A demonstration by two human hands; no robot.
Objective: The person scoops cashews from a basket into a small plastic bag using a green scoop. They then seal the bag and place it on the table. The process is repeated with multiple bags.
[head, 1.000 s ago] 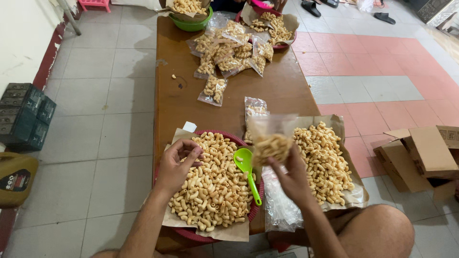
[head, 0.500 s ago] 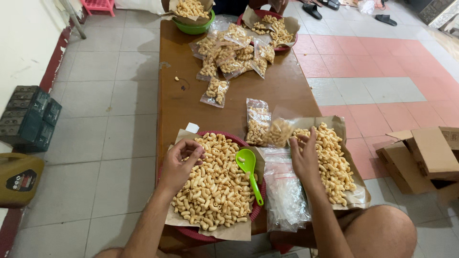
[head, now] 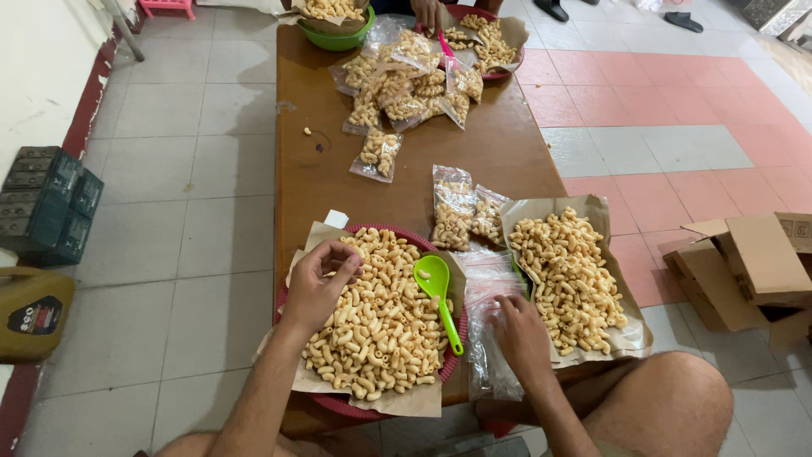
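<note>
Our right hand [head: 520, 334] rests on a stack of empty clear plastic bags [head: 489, 338], which lies flat at the near edge of the wooden table and hangs a little over it, between the two heaps of snacks. The bags are thin, crinkled and see-through, with a faint reddish strip across the upper part. Our left hand [head: 317, 283] sits curled on the pile of curled macaroni snacks [head: 381, 317], pale golden and elbow-shaped, heaped on brown paper inside a round red basket tray [head: 338, 410]. A bright green plastic scoop [head: 437, 292] lies on that pile's right side, bowl up, with its handle pointing toward us.
</note>
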